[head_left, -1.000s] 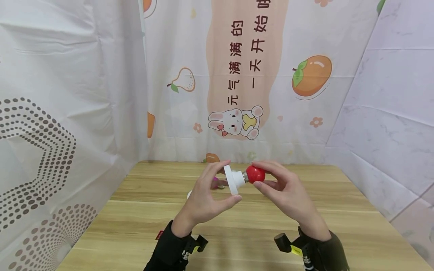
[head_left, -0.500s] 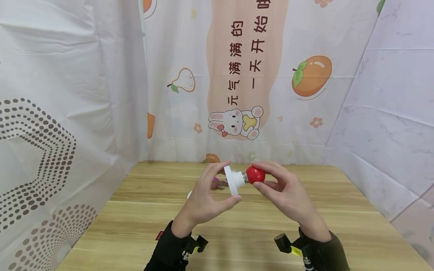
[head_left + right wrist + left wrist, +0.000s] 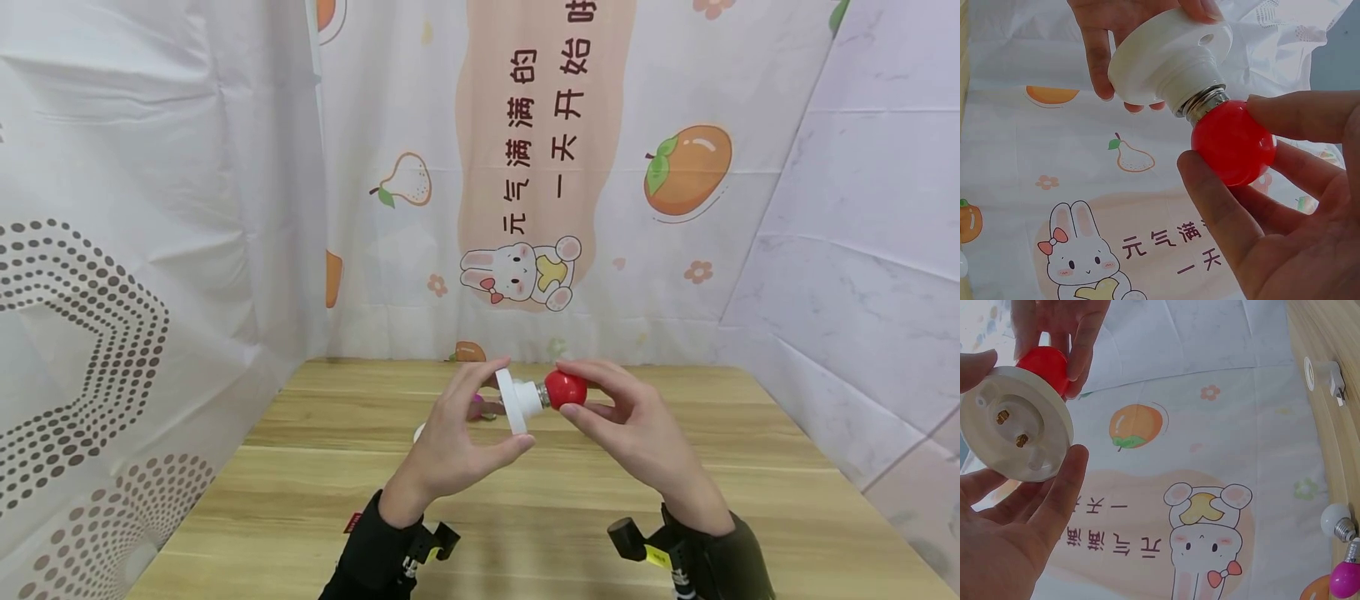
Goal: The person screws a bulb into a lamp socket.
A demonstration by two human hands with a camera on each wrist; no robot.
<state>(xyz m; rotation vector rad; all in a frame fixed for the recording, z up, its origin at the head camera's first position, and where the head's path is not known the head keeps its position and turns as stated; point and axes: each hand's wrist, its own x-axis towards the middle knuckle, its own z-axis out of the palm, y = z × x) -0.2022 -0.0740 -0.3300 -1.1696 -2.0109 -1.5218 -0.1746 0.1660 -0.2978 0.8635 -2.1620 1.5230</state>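
Above the table, my left hand [image 3: 457, 442] holds a white lamp socket [image 3: 519, 401] by the rim of its round base. Two brass screws show on the underside of that socket [image 3: 1021, 419] in the left wrist view. A red light bulb [image 3: 566, 389] is pinched between the thumb and fingertips of my right hand [image 3: 637, 425]. In the right wrist view the metal screw base of the bulb [image 3: 1233, 142] sits at the socket's mouth, part of its thread still showing. The two are lined up, tilted slightly in the head view.
On the wooden table [image 3: 675, 467], beyond my left hand, lies a magenta bulb [image 3: 1345, 579] beside a white bulb [image 3: 1336, 520]. Another white socket [image 3: 1322, 376] stands farther along. Printed curtains [image 3: 405, 275] enclose the table at the back and sides.
Both hands, the socket and the red bulb stay in nearly the same place. The whole head view has shifted down very slightly.
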